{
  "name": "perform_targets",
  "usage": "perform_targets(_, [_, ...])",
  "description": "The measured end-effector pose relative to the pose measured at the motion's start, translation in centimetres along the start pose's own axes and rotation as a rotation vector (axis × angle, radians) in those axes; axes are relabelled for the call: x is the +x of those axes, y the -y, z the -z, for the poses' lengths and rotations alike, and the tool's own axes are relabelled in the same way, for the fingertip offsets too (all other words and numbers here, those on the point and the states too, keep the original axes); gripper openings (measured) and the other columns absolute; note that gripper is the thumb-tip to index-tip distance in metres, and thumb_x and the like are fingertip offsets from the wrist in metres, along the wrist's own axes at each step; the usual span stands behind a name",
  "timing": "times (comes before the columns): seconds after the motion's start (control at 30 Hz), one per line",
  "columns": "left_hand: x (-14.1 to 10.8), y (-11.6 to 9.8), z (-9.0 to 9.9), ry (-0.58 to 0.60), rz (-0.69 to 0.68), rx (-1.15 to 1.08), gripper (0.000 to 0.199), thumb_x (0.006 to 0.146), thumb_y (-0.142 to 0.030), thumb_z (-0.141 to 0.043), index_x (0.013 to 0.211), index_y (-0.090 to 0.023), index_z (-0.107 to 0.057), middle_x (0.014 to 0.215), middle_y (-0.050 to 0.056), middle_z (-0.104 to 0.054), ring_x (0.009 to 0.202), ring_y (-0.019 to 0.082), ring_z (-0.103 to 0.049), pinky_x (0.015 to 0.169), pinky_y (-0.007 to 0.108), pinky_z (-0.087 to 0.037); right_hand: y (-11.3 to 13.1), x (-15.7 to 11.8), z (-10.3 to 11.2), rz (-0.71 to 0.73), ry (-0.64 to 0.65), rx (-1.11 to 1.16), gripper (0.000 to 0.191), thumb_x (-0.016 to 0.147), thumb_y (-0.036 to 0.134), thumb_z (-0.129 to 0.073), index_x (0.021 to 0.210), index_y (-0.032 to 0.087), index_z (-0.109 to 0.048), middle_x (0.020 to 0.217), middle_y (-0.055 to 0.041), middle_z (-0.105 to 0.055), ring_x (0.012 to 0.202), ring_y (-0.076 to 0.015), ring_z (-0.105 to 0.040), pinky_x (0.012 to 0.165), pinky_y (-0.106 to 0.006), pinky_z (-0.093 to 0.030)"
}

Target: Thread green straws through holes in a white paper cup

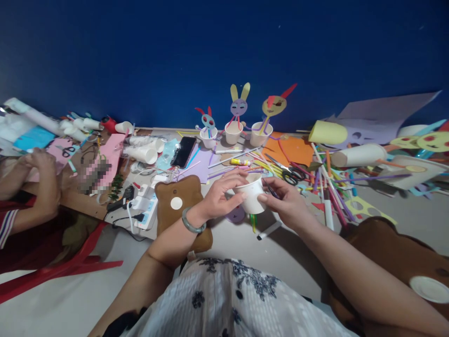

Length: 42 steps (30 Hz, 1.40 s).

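Observation:
A white paper cup is held upright between my hands, above the grey table. My left hand wraps round its left side, thumb in front and fingers near the rim. My right hand is closed at the cup's right side, the thumb against its wall. A thin dark pen-like thing shows between the right fingers; its kind is unclear. Below the cup lie a purple paper face, green and yellow strips and a white marker with a black end.
Three cups with paper rabbit figures stand at the back by the blue wall. Black-handled scissors lie among coloured sticks on the right. A phone, a power strip and a brown cushion are left. Another person's hands are far left.

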<state>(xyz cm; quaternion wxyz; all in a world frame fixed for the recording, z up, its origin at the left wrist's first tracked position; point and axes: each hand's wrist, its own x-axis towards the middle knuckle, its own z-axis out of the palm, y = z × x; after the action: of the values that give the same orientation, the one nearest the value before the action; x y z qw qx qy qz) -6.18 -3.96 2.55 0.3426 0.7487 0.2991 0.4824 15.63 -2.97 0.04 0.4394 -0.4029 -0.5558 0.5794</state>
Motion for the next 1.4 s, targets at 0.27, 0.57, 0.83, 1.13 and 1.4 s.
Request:
perform_targets(0.27, [-0.2,0.5,-0.2,-0.078,0.317,-0.080,0.042,0.091,-0.056,-0.064,0.097,-0.014,-0.067,0.099,0.010,-0.072,0.094,0.021,-0.066,0.085,0.033,-0.054,1.7,-0.4,0.4,0.151,-0.232,-0.363,0.035,0.076,0.052,-0.082,0.095,0.024,-0.071,0.090,-0.0049,-0.076,0.077,-0.0217,-0.069,0.066,-0.034,-0.056])
perform_targets(0.57, [0.1,-0.2,-0.1,-0.101,0.427,-0.136,0.045,0.088,-0.059,-0.063,0.090,-0.014,-0.066,0.089,0.006,-0.068,0.083,0.017,-0.060,0.072,0.025,-0.049,4.7,-1.9,1.0,0.280,0.047,-0.793,0.046,0.089,0.063,-0.064,0.103,0.020,-0.070,0.082,-0.0065,-0.074,0.061,-0.0193,-0.063,0.056,-0.032,-0.046])
perform_targets(0.83, [0.2,-0.2,0.6,-0.030,0.377,-0.087,0.030,0.085,-0.045,-0.065,0.083,-0.014,-0.067,0.080,0.004,-0.066,0.077,0.016,-0.059,0.069,0.026,-0.048,5.7,-2.4,0.8,0.416,0.172,-0.930,0.034,0.099,0.049,-0.055,0.103,0.018,-0.068,0.092,-0.0117,-0.076,0.079,-0.0244,-0.073,0.067,-0.033,-0.052])
perform_targets(1.13, [0.3,-0.2,1.0,0.054,0.351,-0.022,0.023,0.081,-0.038,-0.065,0.076,-0.015,-0.067,0.077,0.004,-0.067,0.082,0.019,-0.063,0.078,0.029,-0.051,5.3,-2.7,1.2,0.375,0.204,-1.014,0.039,0.101,0.049,-0.051,0.105,0.017,-0.072,0.094,-0.0119,-0.079,0.079,-0.0253,-0.075,0.067,-0.033,-0.052])
perform_targets(1.4, [0.3,-0.2,1.1,0.074,0.311,-0.002,0.021,0.081,-0.036,-0.065,0.076,-0.016,-0.067,0.076,0.004,-0.066,0.081,0.019,-0.064,0.081,0.032,-0.053,5.6,-2.8,1.1,0.354,0.218,-1.033,0.043,0.103,0.052,-0.046,0.099,0.020,-0.074,0.089,-0.0105,-0.079,0.072,-0.0224,-0.073,0.062,-0.030,-0.048])
